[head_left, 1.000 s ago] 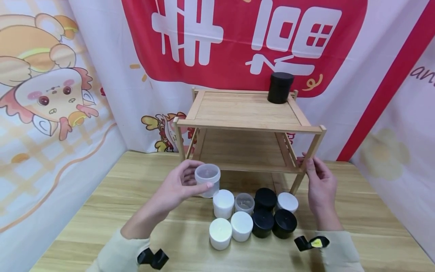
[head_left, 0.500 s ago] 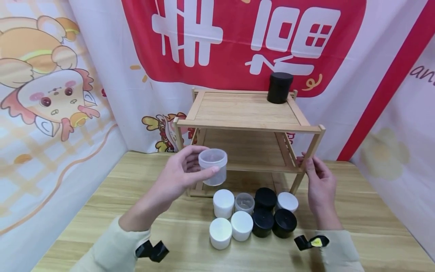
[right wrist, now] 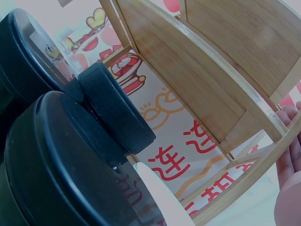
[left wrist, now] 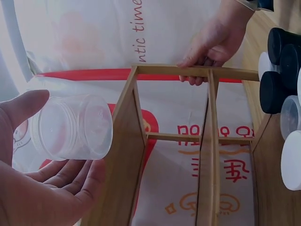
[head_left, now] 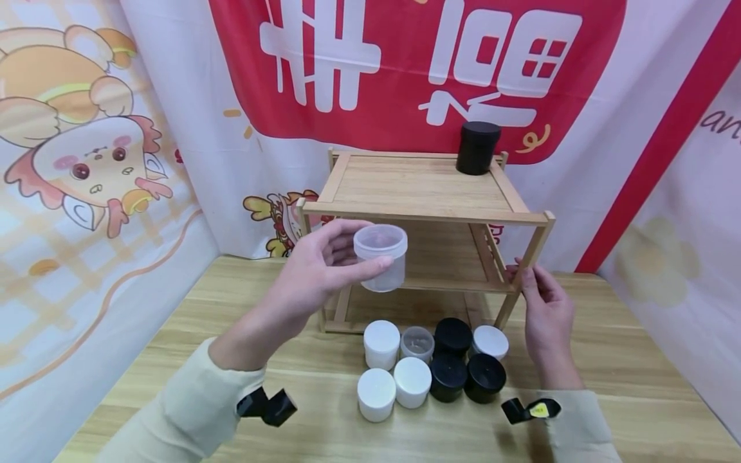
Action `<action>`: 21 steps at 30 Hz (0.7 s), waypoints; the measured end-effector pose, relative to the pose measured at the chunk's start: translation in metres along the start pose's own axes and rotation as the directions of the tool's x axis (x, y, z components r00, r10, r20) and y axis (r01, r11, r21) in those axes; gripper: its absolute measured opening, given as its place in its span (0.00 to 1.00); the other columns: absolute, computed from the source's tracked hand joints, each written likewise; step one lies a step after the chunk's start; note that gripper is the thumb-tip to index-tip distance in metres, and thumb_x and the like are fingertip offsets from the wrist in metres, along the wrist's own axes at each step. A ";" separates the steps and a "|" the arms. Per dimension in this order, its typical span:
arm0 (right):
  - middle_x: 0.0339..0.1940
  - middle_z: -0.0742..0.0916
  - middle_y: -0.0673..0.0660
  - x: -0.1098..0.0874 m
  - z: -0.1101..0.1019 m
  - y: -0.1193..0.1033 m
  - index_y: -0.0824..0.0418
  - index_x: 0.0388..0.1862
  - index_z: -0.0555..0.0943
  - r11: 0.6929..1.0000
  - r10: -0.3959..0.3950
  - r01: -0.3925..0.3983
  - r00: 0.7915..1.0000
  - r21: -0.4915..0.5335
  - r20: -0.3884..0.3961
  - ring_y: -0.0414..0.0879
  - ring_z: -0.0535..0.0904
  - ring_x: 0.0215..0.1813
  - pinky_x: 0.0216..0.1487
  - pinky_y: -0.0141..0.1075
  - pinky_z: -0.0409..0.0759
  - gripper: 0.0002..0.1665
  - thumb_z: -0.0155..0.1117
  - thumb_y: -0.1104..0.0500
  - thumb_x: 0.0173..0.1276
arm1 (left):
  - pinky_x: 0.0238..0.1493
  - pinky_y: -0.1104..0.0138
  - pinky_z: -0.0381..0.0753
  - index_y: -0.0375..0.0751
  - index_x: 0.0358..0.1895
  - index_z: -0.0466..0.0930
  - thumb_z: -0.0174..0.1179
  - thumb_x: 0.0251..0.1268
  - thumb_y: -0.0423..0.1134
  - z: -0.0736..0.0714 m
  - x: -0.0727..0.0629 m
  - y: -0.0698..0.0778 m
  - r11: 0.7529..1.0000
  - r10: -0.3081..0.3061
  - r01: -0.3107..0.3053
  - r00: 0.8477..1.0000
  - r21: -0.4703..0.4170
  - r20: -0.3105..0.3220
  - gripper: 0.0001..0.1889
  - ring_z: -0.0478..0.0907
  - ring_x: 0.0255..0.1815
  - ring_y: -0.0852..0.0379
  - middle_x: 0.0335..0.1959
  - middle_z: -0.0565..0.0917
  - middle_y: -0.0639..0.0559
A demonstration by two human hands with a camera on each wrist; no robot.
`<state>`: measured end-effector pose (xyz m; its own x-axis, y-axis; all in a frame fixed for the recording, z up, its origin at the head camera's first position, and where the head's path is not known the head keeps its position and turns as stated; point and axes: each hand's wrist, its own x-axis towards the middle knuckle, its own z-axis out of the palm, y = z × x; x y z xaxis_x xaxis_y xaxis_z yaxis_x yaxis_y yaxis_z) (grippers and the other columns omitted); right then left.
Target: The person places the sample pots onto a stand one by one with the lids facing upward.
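Note:
My left hand (head_left: 315,267) holds a clear plastic jar (head_left: 380,260) between thumb and fingers, raised in front of the middle level of a wooden shelf rack (head_left: 425,215). The left wrist view shows the same clear jar (left wrist: 70,127) against the palm side, see-through, with nothing visible inside. At the rack's front right leg, my right hand (head_left: 547,308) grips the wooden post, the thumb on the near side and the fingers behind it. A black jar (head_left: 478,149) stands upright on the top shelf, at the back right corner.
Close in front of the rack, several jars stand grouped on the wooden table (head_left: 307,411): white ones (head_left: 377,393), black ones (head_left: 485,378) and a small clear one (head_left: 417,344). A printed cloth (head_left: 278,128) hangs right behind the rack.
My left hand has lifted the clear jar up and to the right, from beside the grouped jars to the middle shelf's height. My right hand has stayed on the post.

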<state>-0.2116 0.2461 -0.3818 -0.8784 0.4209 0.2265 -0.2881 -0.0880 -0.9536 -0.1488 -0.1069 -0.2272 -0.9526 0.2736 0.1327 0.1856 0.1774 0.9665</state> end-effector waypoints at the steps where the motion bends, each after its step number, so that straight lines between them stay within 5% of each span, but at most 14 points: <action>1: 0.50 0.93 0.48 0.000 0.000 0.000 0.57 0.67 0.86 1.000 -0.004 0.004 1.000 0.005 0.002 0.42 0.86 0.59 0.63 0.22 0.82 0.24 0.66 0.48 0.79 | 0.68 0.53 0.85 0.50 0.72 0.76 0.74 0.68 0.41 0.000 0.001 0.003 1.000 0.003 -0.003 1.000 -0.002 0.004 0.30 0.85 0.65 0.48 0.65 0.86 0.50; 21: 0.46 0.93 0.46 0.001 0.003 0.003 0.63 0.66 0.86 0.997 -0.072 0.072 0.997 0.035 0.004 0.39 0.89 0.54 0.61 0.22 0.82 0.23 0.64 0.51 0.81 | 0.71 0.51 0.81 0.48 0.74 0.73 0.73 0.69 0.44 0.014 0.031 0.061 1.000 0.006 -0.009 0.994 0.023 0.105 0.32 0.84 0.64 0.52 0.65 0.84 0.53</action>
<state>-0.2142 0.2438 -0.3842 -0.8569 0.4223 0.2957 -0.3636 -0.0887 -0.9273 -0.1635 -0.0740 -0.1671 -0.9208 0.3728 0.1149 0.1995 0.1968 0.9599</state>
